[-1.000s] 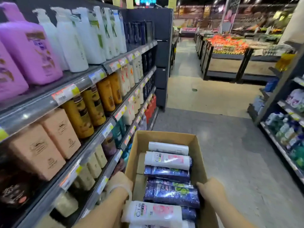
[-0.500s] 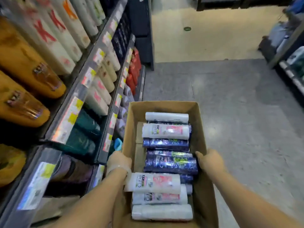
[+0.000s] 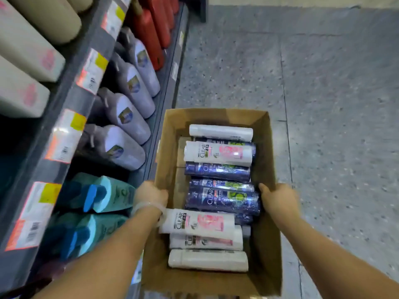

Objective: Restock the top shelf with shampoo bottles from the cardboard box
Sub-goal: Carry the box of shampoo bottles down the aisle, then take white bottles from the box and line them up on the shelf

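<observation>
An open cardboard box (image 3: 269, 152) sits low in front of me, beside the shelving. Several shampoo bottles lie flat inside it: white ones with pink labels (image 3: 218, 153) and dark blue ones with green marks (image 3: 223, 199). My left hand (image 3: 150, 194) grips the box's left wall, with a white band at the wrist. My right hand (image 3: 280, 198) grips the right wall, thumb inside the box. The top shelf is out of view.
Lower shelves (image 3: 71, 104) run along the left with price tags, holding lilac jugs (image 3: 127, 117), teal bottles (image 3: 101, 193), red bottles (image 3: 151, 33) and beige bottles. Grey speckled floor (image 3: 323, 104) spreads to the right of the box.
The view has tilted steadily downward from the aisle and upper shelves to the lower shelves and floor. The box has come down with both hands still holding its sides.
</observation>
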Demonstrator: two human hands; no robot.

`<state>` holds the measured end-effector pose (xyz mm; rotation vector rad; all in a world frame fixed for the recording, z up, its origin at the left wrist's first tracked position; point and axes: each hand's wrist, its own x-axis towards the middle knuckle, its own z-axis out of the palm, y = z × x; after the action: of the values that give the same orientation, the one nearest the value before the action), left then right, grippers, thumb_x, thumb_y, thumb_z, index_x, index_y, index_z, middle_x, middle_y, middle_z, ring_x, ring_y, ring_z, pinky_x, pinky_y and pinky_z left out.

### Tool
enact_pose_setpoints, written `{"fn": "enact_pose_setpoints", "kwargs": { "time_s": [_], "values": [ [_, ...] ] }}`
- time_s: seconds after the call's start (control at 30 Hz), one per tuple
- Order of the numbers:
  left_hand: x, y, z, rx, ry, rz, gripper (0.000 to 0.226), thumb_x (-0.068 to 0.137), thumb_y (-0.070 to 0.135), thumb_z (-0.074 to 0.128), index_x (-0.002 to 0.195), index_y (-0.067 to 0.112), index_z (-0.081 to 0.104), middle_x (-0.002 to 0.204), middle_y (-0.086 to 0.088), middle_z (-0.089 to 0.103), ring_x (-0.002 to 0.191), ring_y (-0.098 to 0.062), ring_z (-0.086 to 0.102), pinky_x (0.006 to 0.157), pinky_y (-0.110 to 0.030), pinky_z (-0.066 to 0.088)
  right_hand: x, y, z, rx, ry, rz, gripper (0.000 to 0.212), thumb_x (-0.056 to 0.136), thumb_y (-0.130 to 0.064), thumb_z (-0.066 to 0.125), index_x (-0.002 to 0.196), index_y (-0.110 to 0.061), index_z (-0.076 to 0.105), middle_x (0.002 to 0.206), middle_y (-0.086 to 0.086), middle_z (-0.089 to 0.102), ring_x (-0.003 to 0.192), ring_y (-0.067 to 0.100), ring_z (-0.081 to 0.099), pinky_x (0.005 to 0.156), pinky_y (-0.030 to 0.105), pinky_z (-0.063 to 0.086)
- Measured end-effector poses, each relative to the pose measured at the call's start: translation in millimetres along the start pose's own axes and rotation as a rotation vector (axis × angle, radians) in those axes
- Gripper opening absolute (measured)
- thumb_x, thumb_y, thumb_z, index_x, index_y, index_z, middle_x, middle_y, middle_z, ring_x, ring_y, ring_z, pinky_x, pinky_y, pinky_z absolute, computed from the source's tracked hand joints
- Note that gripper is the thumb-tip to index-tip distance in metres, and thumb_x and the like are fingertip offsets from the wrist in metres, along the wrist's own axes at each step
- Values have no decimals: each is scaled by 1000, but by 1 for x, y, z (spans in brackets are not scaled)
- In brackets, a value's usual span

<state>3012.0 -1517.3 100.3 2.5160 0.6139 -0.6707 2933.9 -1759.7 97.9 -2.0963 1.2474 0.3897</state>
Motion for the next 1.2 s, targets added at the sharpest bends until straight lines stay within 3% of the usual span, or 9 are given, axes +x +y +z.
{"fn": "enact_pose_setpoints", "kwargs": {
  "time_s": [0.17,0.3,0.53,0.67,0.73,0.83,0.9,1.1,1.2],
  "values": [
    [91,-12,77,24,28,-4,11,81,9,61,88,2,65,94,-21,68,87,-35,63,65,-30,40,88,19,93,-7,9,11,39,89,-31,58,91,8,63,99,30,65,94,42,61,73,38,45],
    [140,-24,128,53,38,7,8,83,7,59,75,7,59,82,-16,66,83,-33,62,62,-31,42,139,34,144,-34,9,42,40,89,-34,58,98,4,65,101,26,66,96,40,62,75,38,48],
    [170,-43,165,42,50,40,15,85,11,58,97,3,62,98,-19,66,92,-35,62,73,-37,50,165,53,183,-108,52,54,41,90,-37,54,99,2,63,102,24,66,97,40,61,69,34,40],
    [166,-38,164,68,25,-2,21,86,15,58,102,1,60,100,-21,65,91,-36,61,68,-33,44,159,49,177,-152,28,79,45,93,-38,50,104,3,61,104,24,65,98,39,61,66,33,36],
    [165,-34,161,87,-26,-58,32,87,20,59,114,3,53,108,-21,63,97,-37,60,72,-36,44,157,45,174,-158,-39,92,48,93,-41,49,107,4,58,108,24,63,101,39,59,68,34,38],
    [150,-22,147,50,-154,-211,72,87,29,60,143,10,19,134,-21,47,119,-38,49,93,-47,42,143,34,154,-55,-209,135,62,86,-47,57,125,-1,45,125,22,56,115,38,53,90,41,45],
    [120,-14,132,-12,-184,-242,82,87,28,61,147,14,7,146,-17,33,131,-36,38,104,-49,35,121,22,126,-32,-270,153,74,86,-47,57,138,-2,32,137,21,47,124,38,47,102,43,40],
    [17,11,58,-173,-316,-377,66,86,27,61,141,7,29,140,-17,45,125,-34,46,102,-40,39,60,-43,29,-305,-432,29,60,93,-41,49,139,-4,36,138,18,49,126,34,48,98,36,41],
    [2,36,28,-180,-290,-395,62,87,26,59,139,6,33,138,-17,48,123,-33,48,100,-37,40,59,-87,0,-394,-446,-72,54,94,-36,49,136,-4,39,138,16,50,126,31,48,98,33,40]
  ]
}}
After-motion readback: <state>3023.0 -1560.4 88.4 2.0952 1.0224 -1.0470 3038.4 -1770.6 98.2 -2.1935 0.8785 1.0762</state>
